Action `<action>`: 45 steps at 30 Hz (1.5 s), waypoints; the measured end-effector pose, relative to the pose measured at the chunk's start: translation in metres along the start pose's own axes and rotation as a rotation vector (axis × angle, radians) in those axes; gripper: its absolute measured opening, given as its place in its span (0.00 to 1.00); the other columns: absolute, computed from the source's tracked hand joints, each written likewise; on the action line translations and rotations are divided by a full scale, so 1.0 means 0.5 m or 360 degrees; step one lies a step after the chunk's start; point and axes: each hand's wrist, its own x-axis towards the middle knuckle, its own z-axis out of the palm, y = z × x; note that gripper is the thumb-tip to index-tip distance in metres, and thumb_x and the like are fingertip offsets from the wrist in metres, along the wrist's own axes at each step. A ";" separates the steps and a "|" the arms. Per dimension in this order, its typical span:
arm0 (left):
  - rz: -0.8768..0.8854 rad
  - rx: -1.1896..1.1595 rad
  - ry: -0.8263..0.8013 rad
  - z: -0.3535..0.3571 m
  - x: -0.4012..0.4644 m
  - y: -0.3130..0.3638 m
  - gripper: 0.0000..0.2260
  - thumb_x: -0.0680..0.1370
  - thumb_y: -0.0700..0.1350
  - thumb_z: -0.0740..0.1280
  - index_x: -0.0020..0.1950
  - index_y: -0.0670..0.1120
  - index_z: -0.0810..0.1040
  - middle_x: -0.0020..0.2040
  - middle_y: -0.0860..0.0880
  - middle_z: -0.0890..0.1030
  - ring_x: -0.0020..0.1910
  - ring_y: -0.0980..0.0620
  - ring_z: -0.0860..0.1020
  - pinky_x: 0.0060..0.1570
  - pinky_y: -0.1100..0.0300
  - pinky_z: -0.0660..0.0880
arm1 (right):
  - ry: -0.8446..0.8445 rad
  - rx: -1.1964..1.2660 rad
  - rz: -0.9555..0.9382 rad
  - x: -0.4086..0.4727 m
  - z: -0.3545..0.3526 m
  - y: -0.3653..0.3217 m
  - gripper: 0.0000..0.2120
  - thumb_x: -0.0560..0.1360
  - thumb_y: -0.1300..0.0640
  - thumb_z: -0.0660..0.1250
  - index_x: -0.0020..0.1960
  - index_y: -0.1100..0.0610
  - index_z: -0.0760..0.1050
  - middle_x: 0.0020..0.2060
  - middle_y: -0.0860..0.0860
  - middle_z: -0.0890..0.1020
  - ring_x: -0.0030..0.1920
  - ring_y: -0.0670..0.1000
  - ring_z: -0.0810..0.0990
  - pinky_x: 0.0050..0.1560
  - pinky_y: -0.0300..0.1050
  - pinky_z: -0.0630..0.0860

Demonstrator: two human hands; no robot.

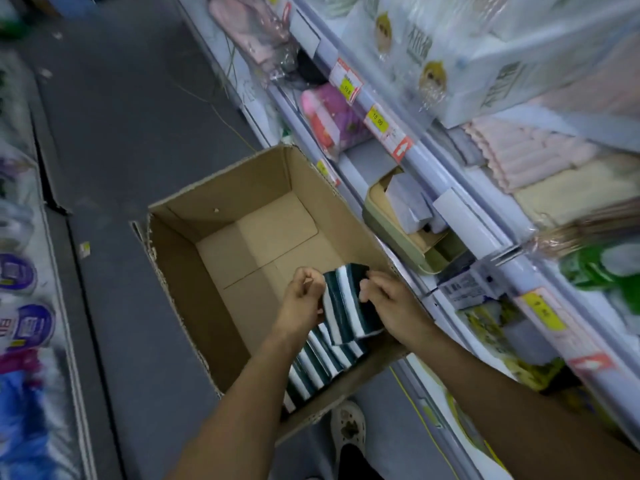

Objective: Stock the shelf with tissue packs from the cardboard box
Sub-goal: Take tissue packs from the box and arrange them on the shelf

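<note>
**Both hands on a tissue bundle, down in the box**

Head cam, looking down an aisle. An open cardboard box (214, 271) sits on the dark floor (121, 133) right up against the shelf (460, 202) on the right. Most of the box is bare cardboard; the remaining tissue packs (311, 365), dark green with white stripes, are lined up along the near right corner.

The left hand (303, 299) and the right hand (388, 306) are both clamped onto a small stack of packs (348, 303), one hand on each side, fingers curled around the edges. The stack sits just above the row in the box, still inside its walls.

The shelf tiers hold wrapped paper goods, with yellow price tags (377, 119) along the rails. A white clog (348, 427) shows under the box's near edge.
</note>
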 end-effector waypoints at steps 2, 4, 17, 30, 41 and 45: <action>-0.0031 -0.0070 0.0050 -0.003 -0.035 0.033 0.05 0.83 0.42 0.58 0.48 0.46 0.67 0.46 0.42 0.74 0.42 0.45 0.73 0.36 0.55 0.76 | 0.0126 0.0160 -0.0006 -0.029 -0.002 -0.027 0.05 0.76 0.51 0.69 0.48 0.49 0.73 0.51 0.46 0.77 0.56 0.48 0.76 0.59 0.51 0.73; -0.0072 -0.0135 0.0093 -0.008 -0.072 0.059 0.07 0.83 0.43 0.57 0.46 0.47 0.67 0.47 0.42 0.75 0.42 0.45 0.75 0.38 0.52 0.76 | 0.0220 0.0276 0.0025 -0.065 -0.009 -0.058 0.20 0.69 0.48 0.76 0.55 0.45 0.69 0.55 0.47 0.76 0.57 0.46 0.76 0.58 0.48 0.75; 0.0147 0.0019 -0.0426 -0.006 -0.356 0.190 0.34 0.63 0.55 0.82 0.65 0.50 0.73 0.59 0.43 0.82 0.54 0.44 0.83 0.54 0.46 0.80 | 0.0490 0.0825 -0.0020 -0.364 -0.062 -0.268 0.12 0.73 0.53 0.73 0.55 0.50 0.76 0.48 0.47 0.84 0.44 0.42 0.84 0.41 0.38 0.80; 0.0362 0.0105 -0.0733 0.150 -0.523 0.362 0.29 0.63 0.53 0.77 0.61 0.46 0.75 0.54 0.41 0.84 0.47 0.44 0.84 0.43 0.51 0.81 | 0.1030 0.0926 -0.0092 -0.600 -0.285 -0.357 0.14 0.74 0.58 0.71 0.54 0.62 0.72 0.35 0.63 0.81 0.24 0.56 0.77 0.22 0.41 0.73; 0.0785 0.0194 -0.0773 0.273 -0.547 0.482 0.23 0.66 0.51 0.77 0.58 0.48 0.77 0.52 0.46 0.84 0.46 0.47 0.83 0.38 0.56 0.80 | 0.1021 0.0221 -0.0176 -0.694 -0.417 -0.401 0.22 0.71 0.45 0.71 0.50 0.65 0.77 0.41 0.60 0.82 0.37 0.53 0.77 0.37 0.50 0.71; 0.0796 0.0157 -0.0776 0.289 -0.522 0.518 0.17 0.69 0.51 0.76 0.54 0.47 0.78 0.49 0.46 0.85 0.45 0.47 0.84 0.41 0.53 0.81 | 0.1142 0.0161 -0.0260 -0.693 -0.447 -0.429 0.25 0.66 0.44 0.75 0.43 0.66 0.76 0.36 0.63 0.78 0.35 0.51 0.75 0.35 0.52 0.79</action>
